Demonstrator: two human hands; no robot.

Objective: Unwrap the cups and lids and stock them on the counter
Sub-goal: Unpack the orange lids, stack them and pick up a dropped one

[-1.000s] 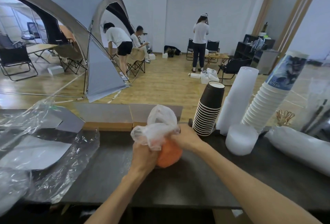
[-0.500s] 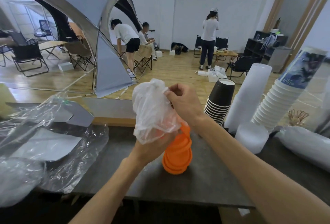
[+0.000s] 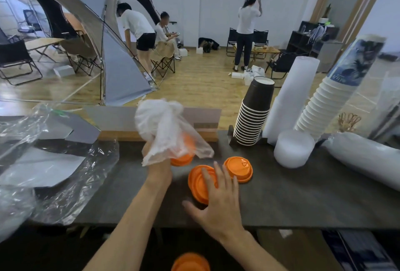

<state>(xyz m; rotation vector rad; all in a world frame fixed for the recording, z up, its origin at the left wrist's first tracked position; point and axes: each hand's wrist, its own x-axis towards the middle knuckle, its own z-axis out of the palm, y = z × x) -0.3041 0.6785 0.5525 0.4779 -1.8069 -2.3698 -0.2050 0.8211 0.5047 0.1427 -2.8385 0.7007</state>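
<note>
Several orange lids (image 3: 200, 184) lie scattered on the dark counter (image 3: 303, 201) near its front edge: a small overlapping pile in the middle, a single lid (image 3: 238, 169) just to its right, and another lid (image 3: 181, 159) half under a crumpled clear plastic bag (image 3: 166, 132). One more orange lid (image 3: 190, 262) shows at the bottom of the view, below the counter's front edge. The right hand (image 3: 216, 203) is spread flat with fingers straight and apart, its fingertips resting on the middle pile of lids. The left hand (image 3: 157, 158) is mostly hidden by the bag, raised above the counter; its fingers appear to grip the bag from below, though the exact hold cannot be seen. The two hands are apart, the left further back than the right.

To the right at the back of the counter stands a leaning stack of dark paper cups (image 3: 255, 115), upside down, then a tall stack of translucent white cups (image 3: 290, 97), a low stack of clear lids (image 3: 293, 151) and a leaning stack of white printed cups (image 3: 329, 97). A wrapped sleeve of white lids or cups (image 3: 368, 160) lies on its side at far right. Loose clear wrapping (image 3: 54, 175) covers the counter's left end
</note>
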